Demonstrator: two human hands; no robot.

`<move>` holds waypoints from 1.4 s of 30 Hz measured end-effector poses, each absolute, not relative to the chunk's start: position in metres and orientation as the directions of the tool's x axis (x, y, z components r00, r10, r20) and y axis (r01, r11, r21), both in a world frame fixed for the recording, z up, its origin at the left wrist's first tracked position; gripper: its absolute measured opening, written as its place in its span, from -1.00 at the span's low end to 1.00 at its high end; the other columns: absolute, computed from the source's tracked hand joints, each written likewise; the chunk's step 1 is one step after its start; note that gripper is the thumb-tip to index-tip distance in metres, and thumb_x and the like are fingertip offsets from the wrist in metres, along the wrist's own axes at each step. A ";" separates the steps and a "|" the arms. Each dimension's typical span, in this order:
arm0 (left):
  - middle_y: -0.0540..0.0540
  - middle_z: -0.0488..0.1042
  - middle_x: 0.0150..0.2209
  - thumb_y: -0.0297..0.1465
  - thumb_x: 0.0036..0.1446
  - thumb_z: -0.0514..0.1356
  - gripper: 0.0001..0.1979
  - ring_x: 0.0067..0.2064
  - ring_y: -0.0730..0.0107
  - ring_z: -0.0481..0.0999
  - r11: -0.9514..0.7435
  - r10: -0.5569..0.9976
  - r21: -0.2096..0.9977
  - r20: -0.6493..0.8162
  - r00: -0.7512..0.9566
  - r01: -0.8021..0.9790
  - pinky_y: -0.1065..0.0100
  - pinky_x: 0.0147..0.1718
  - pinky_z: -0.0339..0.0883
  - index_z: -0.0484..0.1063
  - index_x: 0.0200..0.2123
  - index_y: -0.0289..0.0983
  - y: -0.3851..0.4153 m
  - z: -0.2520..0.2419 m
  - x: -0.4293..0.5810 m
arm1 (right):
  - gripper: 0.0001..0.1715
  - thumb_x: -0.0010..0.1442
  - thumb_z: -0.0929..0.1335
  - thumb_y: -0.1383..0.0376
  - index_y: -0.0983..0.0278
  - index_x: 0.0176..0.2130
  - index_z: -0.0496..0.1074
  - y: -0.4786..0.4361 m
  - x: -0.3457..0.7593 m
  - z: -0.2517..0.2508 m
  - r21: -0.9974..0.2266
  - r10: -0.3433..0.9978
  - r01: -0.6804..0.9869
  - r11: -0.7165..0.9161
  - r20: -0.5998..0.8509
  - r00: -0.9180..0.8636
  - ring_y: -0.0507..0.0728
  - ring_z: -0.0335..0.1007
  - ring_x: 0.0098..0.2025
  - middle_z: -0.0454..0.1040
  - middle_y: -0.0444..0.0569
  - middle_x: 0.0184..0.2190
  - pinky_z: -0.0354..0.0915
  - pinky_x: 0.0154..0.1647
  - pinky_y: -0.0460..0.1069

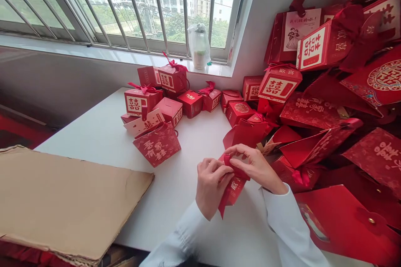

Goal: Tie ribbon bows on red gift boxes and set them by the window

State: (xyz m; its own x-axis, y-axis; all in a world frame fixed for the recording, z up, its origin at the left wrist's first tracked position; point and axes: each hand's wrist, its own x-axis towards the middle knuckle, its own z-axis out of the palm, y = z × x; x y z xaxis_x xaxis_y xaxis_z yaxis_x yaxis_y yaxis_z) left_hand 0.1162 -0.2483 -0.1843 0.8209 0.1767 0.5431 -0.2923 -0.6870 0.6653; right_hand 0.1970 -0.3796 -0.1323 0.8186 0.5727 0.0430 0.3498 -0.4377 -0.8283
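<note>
Both my hands hold a small red paper gift box [232, 190] with gold lettering just above the white table [103, 133]. My left hand [210, 185] grips its left side with fingers curled round it. My right hand [255, 167] pinches the box's top flap and a red ribbon between thumb and fingers. The box is partly flattened and tilted, its lower corner pointing down toward me. White sleeves cover both my forearms.
Several assembled red boxes [171, 78] with ribbons stand at the table's far side under the window. A big heap of red boxes and bags [332, 104] fills the right. A brown cardboard sheet [62, 200] lies at the left. A plastic-wrapped cup [199, 46] sits on the sill.
</note>
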 end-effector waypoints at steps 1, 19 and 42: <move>0.00 0.50 -0.41 -0.47 0.15 0.20 -0.88 -0.24 0.32 0.34 -0.689 0.176 0.664 0.544 0.821 -0.292 0.20 -0.15 0.26 0.51 -0.39 -0.17 -0.248 -0.185 0.116 | -0.76 0.14 0.27 0.30 0.20 -0.21 0.49 -0.379 0.197 -0.132 -0.832 0.575 0.347 -0.433 0.042 0.817 0.11 0.39 -0.18 0.52 -0.08 -0.23 0.25 -0.18 -0.01; 0.02 0.50 -0.41 -0.46 0.15 0.21 -0.89 -0.23 0.30 0.34 -0.695 0.168 0.664 0.522 0.836 -0.275 0.19 -0.14 0.24 0.51 -0.38 -0.16 -0.247 -0.185 0.116 | -0.79 0.09 0.24 0.34 0.24 -0.36 0.48 -0.367 0.199 -0.151 -0.890 0.510 0.302 -0.343 0.094 0.855 0.03 0.33 -0.45 0.48 -0.16 -0.47 0.24 -0.40 -0.09; 0.00 0.49 -0.34 -0.48 0.15 0.20 -0.91 -0.19 0.29 0.35 -0.657 0.149 0.714 0.438 0.887 -0.242 0.18 -0.13 0.22 0.47 -0.35 -0.18 -0.244 -0.183 0.116 | -0.78 0.08 0.23 0.39 0.22 -0.33 0.44 -0.366 0.198 -0.154 -0.812 0.517 0.432 -0.393 0.194 0.834 0.02 0.30 -0.49 0.43 -0.18 -0.50 0.20 -0.42 -0.10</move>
State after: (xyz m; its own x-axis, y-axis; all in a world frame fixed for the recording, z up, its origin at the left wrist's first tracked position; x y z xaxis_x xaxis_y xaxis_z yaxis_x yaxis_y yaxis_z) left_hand 0.1162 -0.2444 -0.1827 0.8868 0.1487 0.4376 -0.2422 -0.6569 0.7140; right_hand 0.1983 -0.3663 -0.1538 0.8337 0.5173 0.1935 0.4322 -0.3928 -0.8117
